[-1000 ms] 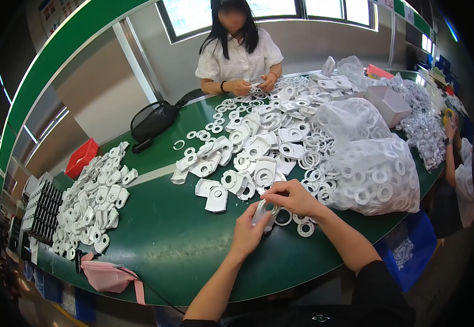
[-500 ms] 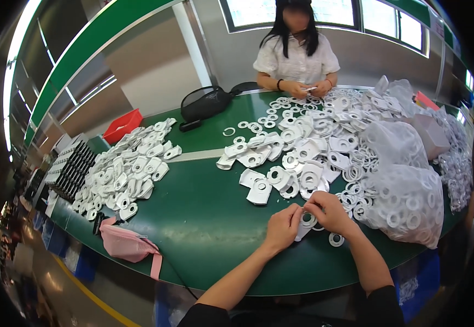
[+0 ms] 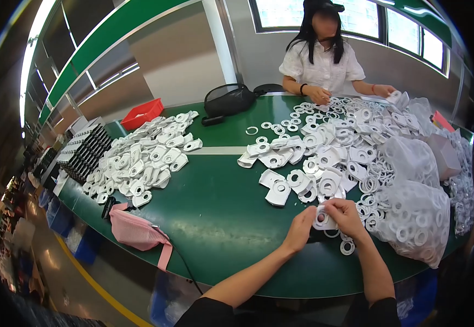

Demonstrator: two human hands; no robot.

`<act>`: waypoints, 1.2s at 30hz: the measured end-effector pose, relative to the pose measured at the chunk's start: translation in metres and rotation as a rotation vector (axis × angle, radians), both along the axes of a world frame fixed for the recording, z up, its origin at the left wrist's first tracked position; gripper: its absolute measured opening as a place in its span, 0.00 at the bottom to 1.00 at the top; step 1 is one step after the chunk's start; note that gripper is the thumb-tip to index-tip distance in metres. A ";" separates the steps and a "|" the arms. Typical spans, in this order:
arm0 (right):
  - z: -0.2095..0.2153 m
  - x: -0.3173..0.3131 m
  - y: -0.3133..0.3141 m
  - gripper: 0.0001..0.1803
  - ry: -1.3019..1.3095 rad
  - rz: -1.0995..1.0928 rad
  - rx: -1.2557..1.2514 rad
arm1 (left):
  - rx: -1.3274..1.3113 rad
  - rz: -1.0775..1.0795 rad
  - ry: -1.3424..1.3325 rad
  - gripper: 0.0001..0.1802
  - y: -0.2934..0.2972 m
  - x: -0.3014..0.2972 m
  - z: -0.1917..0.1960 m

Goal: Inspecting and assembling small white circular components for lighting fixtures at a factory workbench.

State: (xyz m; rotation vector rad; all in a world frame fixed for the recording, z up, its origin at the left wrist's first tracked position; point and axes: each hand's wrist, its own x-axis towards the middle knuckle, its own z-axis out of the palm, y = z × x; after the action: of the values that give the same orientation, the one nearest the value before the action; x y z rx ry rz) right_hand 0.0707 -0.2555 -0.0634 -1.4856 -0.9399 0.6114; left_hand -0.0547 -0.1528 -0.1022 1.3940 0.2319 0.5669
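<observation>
My left hand (image 3: 300,229) and my right hand (image 3: 346,216) meet over the green table (image 3: 215,218), both pinching one flat white plastic piece with a round hole (image 3: 322,219). A loose white ring (image 3: 348,248) lies just right of my right wrist. Directly beyond my hands spreads a heap of the same white pieces and rings (image 3: 324,147).
A second heap of white pieces (image 3: 141,158) lies at the left, with a pink pouch (image 3: 136,230) at the near edge. Clear bags of rings (image 3: 414,218) sit at the right. A person in white (image 3: 324,60) works across the table, beside a black bag (image 3: 229,99) and red bin (image 3: 143,113).
The view has swung left, so my hands sit further right in the picture. Both hands stay together on the white piece.
</observation>
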 end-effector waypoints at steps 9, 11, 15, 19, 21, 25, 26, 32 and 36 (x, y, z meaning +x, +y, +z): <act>0.004 0.007 -0.008 0.08 -0.243 0.106 -0.094 | 0.599 0.102 0.320 0.19 0.002 -0.001 0.010; 0.007 0.002 -0.007 0.08 -0.343 0.091 -0.169 | 0.606 0.117 0.301 0.18 0.006 -0.002 0.007; 0.001 -0.001 -0.002 0.08 -0.332 0.101 -0.142 | 0.475 0.230 0.108 0.16 0.008 0.000 -0.009; -0.013 -0.002 0.003 0.07 0.319 -0.058 0.062 | 0.124 0.165 0.225 0.20 -0.003 0.000 0.021; -0.016 -0.005 0.008 0.07 0.385 -0.107 0.136 | 0.292 0.214 0.016 0.18 -0.006 0.003 0.009; -0.024 -0.004 0.011 0.11 0.173 -0.213 0.072 | 0.575 0.254 0.127 0.18 -0.008 0.000 0.012; -0.026 -0.002 0.010 0.13 0.089 -0.227 0.027 | 0.575 0.233 0.121 0.18 -0.009 0.000 0.013; -0.017 -0.002 0.003 0.14 -0.150 -0.118 -0.067 | 0.351 0.091 0.181 0.22 0.005 0.001 0.001; -0.025 0.015 0.000 0.13 0.032 -0.001 -0.050 | 0.360 0.058 0.094 0.26 0.021 0.004 -0.010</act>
State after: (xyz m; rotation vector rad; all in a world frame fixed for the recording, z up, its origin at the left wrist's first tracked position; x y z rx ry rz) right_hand 0.0860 -0.2557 -0.0887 -1.5158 -0.9051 0.6602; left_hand -0.0505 -0.1322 -0.1121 1.7700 0.2548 0.6122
